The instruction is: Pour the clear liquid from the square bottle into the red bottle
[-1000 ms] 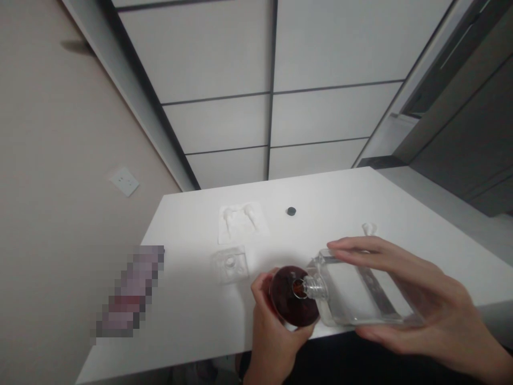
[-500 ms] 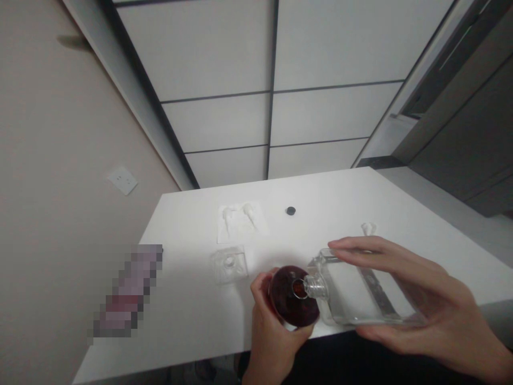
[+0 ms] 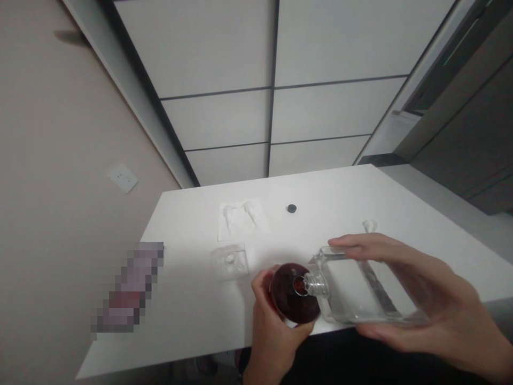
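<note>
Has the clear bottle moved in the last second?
No. The clear bottle lies just as far from the black cap as before, neck at the dark red bottle.

At the near edge of the table the round bottle has the flat bottle to its right, neck over its mouth; far behind lies a cap, a packet left of it
</note>
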A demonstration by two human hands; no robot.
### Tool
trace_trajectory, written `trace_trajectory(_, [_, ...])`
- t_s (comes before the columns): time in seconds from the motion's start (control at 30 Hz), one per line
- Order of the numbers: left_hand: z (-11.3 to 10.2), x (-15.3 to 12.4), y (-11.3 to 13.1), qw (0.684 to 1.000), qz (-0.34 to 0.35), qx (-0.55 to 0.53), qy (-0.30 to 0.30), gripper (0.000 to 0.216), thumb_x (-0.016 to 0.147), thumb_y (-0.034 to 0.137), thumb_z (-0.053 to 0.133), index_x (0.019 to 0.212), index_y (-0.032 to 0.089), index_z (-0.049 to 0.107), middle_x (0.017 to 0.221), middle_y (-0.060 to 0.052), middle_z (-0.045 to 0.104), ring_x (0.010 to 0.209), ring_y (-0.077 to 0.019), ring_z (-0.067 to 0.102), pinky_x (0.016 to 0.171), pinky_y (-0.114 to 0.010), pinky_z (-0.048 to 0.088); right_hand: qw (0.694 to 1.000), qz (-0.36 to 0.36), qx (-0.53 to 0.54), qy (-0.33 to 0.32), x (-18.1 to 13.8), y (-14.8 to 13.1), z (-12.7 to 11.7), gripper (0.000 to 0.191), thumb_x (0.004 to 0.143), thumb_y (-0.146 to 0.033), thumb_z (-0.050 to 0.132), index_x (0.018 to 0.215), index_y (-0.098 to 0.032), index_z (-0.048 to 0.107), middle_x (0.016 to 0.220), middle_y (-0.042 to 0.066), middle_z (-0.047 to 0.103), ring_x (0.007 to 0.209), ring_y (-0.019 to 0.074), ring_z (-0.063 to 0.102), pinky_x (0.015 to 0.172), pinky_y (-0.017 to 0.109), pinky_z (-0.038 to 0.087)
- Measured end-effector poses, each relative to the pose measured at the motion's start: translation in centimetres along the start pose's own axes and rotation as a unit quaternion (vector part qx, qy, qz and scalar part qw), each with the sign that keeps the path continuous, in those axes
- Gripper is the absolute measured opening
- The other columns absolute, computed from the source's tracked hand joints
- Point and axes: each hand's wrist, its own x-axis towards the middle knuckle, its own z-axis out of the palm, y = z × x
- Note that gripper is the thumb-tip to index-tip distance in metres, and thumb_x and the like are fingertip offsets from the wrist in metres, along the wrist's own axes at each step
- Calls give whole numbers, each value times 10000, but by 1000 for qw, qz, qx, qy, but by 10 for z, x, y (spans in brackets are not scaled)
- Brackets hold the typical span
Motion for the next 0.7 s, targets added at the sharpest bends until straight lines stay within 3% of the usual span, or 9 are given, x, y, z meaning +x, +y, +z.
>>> trace_trajectory(0.4, [2, 1, -1, 1000, 3, -8, 1, 849, 639, 218, 860, 1327, 249, 363, 1350, -141, 658, 1266, -320, 693, 1086, -475, 555, 998, 40, 45, 29, -1, -2, 3, 629, 729, -452, 948, 1264, -384, 625, 1201, -1, 785, 1132, 230, 767, 1000, 260, 615])
trace_trajectory(0.7, [1, 0, -4, 1000, 14, 3, 6, 860, 653, 221, 875, 1340, 245, 358, 1359, -164, 649, 1264, -339, 690, 1095, -515, 540, 999, 9, -19, -46, 1, 2, -9, 549, 775, -446, 907, 1257, -428, 644, 1294, -11, 749, 1180, 252, 737, 1034, 319, 606])
